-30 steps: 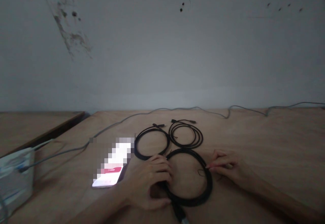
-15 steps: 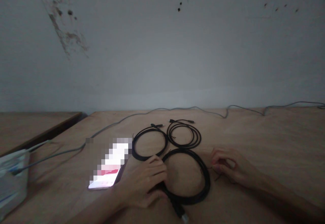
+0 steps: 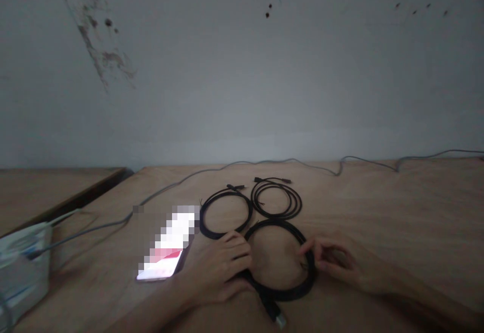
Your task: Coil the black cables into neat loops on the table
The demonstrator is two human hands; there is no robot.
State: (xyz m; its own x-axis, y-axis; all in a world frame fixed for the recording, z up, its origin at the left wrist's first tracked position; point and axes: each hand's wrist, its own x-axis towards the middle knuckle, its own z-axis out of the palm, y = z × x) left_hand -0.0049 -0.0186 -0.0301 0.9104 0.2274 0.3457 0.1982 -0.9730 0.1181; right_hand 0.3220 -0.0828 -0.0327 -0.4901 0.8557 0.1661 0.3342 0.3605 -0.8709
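Note:
A thick black coiled cable (image 3: 282, 294) lies on the table in front of me, its plug with a metal end (image 3: 279, 319) pointing toward me. My left hand (image 3: 223, 267) is closed round the coil's left side, its fingertips curled over the cable and its thumb below. At the right side, my right hand (image 3: 335, 260) has its index finger across the cable and its thumb against the outer edge. A small thin tie end (image 3: 303, 266) shows just inside the coil near that finger. The contact between thumb and fingers is partly hidden.
Behind lie two more black coiled cables, one on the left (image 3: 204, 227) and one on the right (image 3: 297, 211). A lit phone (image 3: 170, 252) rests left of my left hand. A white box-like object (image 3: 41, 262) stands far left. A grey cord (image 3: 162, 189) runs along the wall.
My right hand has moved left, from pinching beside the near coil to touching its right side. My left hand keeps its hold. The view has shifted slightly.

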